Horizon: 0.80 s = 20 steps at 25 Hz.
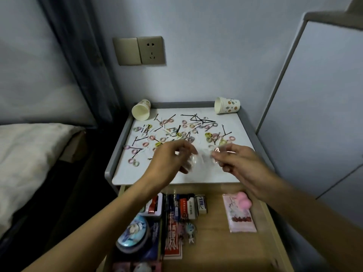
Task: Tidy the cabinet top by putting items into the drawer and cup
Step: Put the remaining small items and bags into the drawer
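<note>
Several small coloured hair ties (168,121) and black bobby pins (198,117) lie scattered over the white cabinet top (235,167). Two paper cups lie tipped on their sides at the back corners, the left cup (141,109) and the right cup (227,105). Below the top, the wooden drawer (214,242) stands pulled out. My left hand (167,163) and my right hand (241,163) hover over the front of the top and together hold a clear plastic bag (198,161) stretched between them.
In the drawer lie a round blue tin (133,235), small boxes and cards (188,206), a pink tissue pack (240,214) and a pink soft toy (244,201). A bed (29,154) stands left, a white cabinet (314,95) right, a wall socket (150,50) behind.
</note>
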Available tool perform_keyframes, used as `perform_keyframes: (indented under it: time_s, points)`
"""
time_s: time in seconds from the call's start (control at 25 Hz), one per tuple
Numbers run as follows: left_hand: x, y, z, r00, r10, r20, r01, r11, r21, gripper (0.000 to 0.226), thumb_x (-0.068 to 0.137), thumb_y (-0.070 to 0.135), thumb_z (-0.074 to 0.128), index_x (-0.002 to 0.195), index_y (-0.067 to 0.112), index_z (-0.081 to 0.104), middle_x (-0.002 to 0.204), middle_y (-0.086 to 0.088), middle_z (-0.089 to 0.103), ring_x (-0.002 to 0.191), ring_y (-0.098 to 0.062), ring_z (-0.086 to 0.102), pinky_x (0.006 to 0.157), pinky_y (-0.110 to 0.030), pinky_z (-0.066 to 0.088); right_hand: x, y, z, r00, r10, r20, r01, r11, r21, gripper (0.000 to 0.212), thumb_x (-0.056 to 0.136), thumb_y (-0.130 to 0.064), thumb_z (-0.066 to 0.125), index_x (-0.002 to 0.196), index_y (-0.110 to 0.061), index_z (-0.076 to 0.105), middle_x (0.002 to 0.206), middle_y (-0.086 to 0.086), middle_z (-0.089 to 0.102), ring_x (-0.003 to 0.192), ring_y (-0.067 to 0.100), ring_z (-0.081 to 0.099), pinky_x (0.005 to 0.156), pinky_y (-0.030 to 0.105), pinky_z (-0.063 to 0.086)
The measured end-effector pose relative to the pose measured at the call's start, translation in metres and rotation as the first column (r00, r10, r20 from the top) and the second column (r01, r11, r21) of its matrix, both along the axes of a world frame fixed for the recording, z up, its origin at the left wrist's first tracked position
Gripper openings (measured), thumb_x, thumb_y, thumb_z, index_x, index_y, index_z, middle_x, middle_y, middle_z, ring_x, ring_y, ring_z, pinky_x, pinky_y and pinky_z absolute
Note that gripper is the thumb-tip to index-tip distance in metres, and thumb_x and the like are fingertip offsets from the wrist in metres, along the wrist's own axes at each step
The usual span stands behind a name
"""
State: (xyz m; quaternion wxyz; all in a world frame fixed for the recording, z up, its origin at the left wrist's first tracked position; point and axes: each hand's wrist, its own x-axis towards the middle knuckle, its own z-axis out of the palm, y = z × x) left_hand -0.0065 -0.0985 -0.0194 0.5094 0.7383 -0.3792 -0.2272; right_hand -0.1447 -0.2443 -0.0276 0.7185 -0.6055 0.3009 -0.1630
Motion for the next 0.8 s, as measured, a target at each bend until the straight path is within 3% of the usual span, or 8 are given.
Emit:
perform_keyframes:
  time_s: [0.16, 0.28, 0.36, 0.48, 0.6, 0.72, 0.8]
  points:
    - [-0.008, 0.021, -0.011, 0.996, -0.065, -0.067, 0.076, 0.981, 0.177, 0.031, 0.098, 0.009, 0.045, 0.092, 0.013, 0.075, 0.084, 0.000, 0.068, 0.072, -0.016, 0.061, 0.067, -0.032, 0.052, -0.007, 0.017, -0.013, 0.984, 0.177, -0.026, -0.175, 0.983, 0.063, 0.030, 0.080, 0.004, 0.069, 0.108, -0.007, 0.067, 0.104, 0.008, 0.074, 0.099, 0.019, 0.070, 0.086, 0.028, 0.056]
    - [-0.011, 0.026, -0.020, 0.991, -0.117, -0.067, 0.131, 0.954, 0.269, 0.029, 0.095, 0.038, 0.055, 0.089, 0.018, 0.077, 0.083, 0.003, 0.071, 0.078, -0.016, 0.066, 0.074, -0.034, 0.053, -0.012, 0.021, -0.031, 0.969, 0.242, -0.052, -0.238, 0.969, 0.072, 0.033, 0.080, 0.005, 0.067, 0.111, -0.007, 0.067, 0.106, 0.008, 0.074, 0.104, 0.019, 0.069, 0.089, 0.028, 0.055]
    - [-0.009, 0.026, -0.030, 0.983, -0.176, 0.043, 0.149, 0.923, 0.354, 0.032, 0.085, 0.053, 0.064, 0.084, 0.023, 0.076, 0.079, 0.008, 0.072, 0.073, -0.005, 0.066, 0.065, -0.025, 0.051, -0.014, 0.023, -0.045, 0.952, 0.294, -0.090, -0.291, 0.956, 0.043, 0.030, 0.078, -0.003, 0.071, 0.108, -0.009, 0.070, 0.102, 0.009, 0.074, 0.096, 0.017, 0.070, 0.083, 0.026, 0.055]
    - [-0.006, 0.024, -0.039, 0.972, -0.232, 0.043, 0.200, 0.909, 0.366, 0.024, 0.083, 0.045, 0.072, 0.071, 0.024, 0.072, 0.065, 0.007, 0.069, 0.059, -0.003, 0.061, 0.058, -0.019, 0.045, -0.011, 0.027, -0.055, 0.952, 0.276, -0.134, -0.284, 0.958, -0.039, 0.033, 0.070, -0.022, 0.076, 0.101, -0.012, 0.073, 0.091, 0.006, 0.074, 0.079, 0.013, 0.067, 0.071, 0.023, 0.051]
    - [-0.005, 0.022, -0.042, 0.980, -0.192, -0.042, 0.196, 0.933, 0.301, 0.024, 0.087, 0.035, 0.071, 0.069, 0.019, 0.071, 0.064, -0.005, 0.068, 0.055, -0.009, 0.057, 0.061, -0.029, 0.048, -0.006, 0.030, -0.058, 0.982, 0.171, -0.079, -0.172, 0.985, -0.003, 0.039, 0.067, -0.030, 0.077, 0.101, -0.010, 0.073, 0.096, 0.008, 0.074, 0.087, 0.018, 0.067, 0.080, 0.030, 0.049]
    - [-0.006, 0.020, -0.045, 0.988, -0.136, -0.068, 0.149, 0.955, 0.256, 0.021, 0.087, 0.028, 0.072, 0.068, 0.018, 0.071, 0.059, 0.001, 0.065, 0.052, -0.007, 0.055, 0.062, -0.030, 0.047, -0.005, 0.035, -0.061, 0.986, 0.148, -0.083, -0.147, 0.989, 0.012, 0.047, 0.067, -0.039, 0.076, 0.102, -0.008, 0.073, 0.101, 0.013, 0.074, 0.092, 0.023, 0.065, 0.086, 0.037, 0.047]
    - [-0.008, 0.021, -0.048, 0.989, -0.123, -0.087, 0.141, 0.955, 0.260, 0.020, 0.087, 0.026, 0.072, 0.070, 0.015, 0.072, 0.062, -0.003, 0.066, 0.054, -0.008, 0.055, 0.063, -0.030, 0.047, -0.006, 0.038, -0.060, 0.984, 0.147, -0.101, -0.147, 0.989, 0.010, 0.041, 0.073, -0.034, 0.074, 0.103, -0.007, 0.072, 0.101, 0.013, 0.074, 0.096, 0.026, 0.068, 0.091, 0.039, 0.050]
